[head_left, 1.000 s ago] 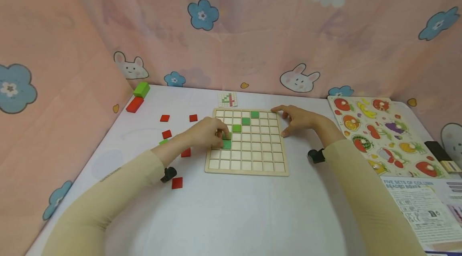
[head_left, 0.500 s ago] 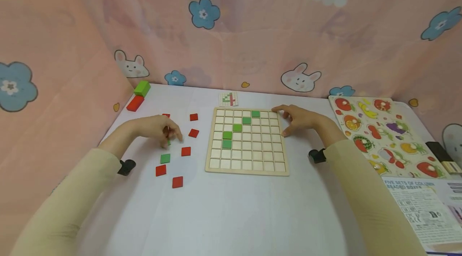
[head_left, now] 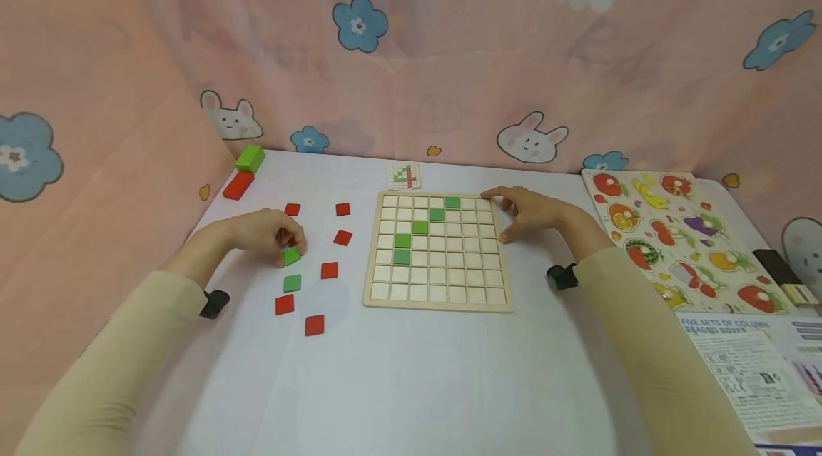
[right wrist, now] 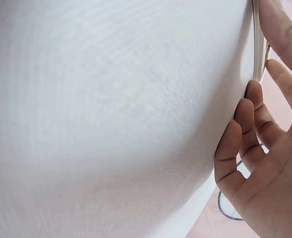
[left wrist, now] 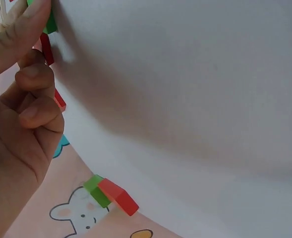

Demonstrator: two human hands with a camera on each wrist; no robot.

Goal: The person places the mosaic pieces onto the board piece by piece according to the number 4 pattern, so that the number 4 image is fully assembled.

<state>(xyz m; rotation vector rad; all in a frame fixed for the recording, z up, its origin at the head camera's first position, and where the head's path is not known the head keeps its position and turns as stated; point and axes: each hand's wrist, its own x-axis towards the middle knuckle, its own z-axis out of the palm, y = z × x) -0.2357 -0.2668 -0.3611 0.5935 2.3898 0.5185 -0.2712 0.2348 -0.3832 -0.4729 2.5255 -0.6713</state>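
On the white table lies a wooden grid board (head_left: 439, 308) with several green tiles in its squares, in a slanting line. To its left, my left hand (head_left: 260, 233) pinches a green square tile (head_left: 292, 255) between thumb and fingertips. Part of that tile (left wrist: 51, 22) shows beside the thumb in the left wrist view; the other fingers curl loosely. My right hand (head_left: 533, 212) rests at the board's upper right corner, thumb on the right edge and index finger near the corner. In the right wrist view the board's edge (right wrist: 257, 47) meets the thumb and fingers.
Loose red tiles (head_left: 330, 270) and another green tile (head_left: 292, 283) lie left of the board. A small pattern card (head_left: 404, 176) sits behind it. Green (head_left: 250, 158) and red (head_left: 238, 185) blocks stand far left. A fruit puzzle (head_left: 681, 242) and printed box (head_left: 751, 370) lie right.
My left hand has left the board, where two green tiles now show at its left, and has moved left to a loose green tile. My right hand stays at the board's corner.
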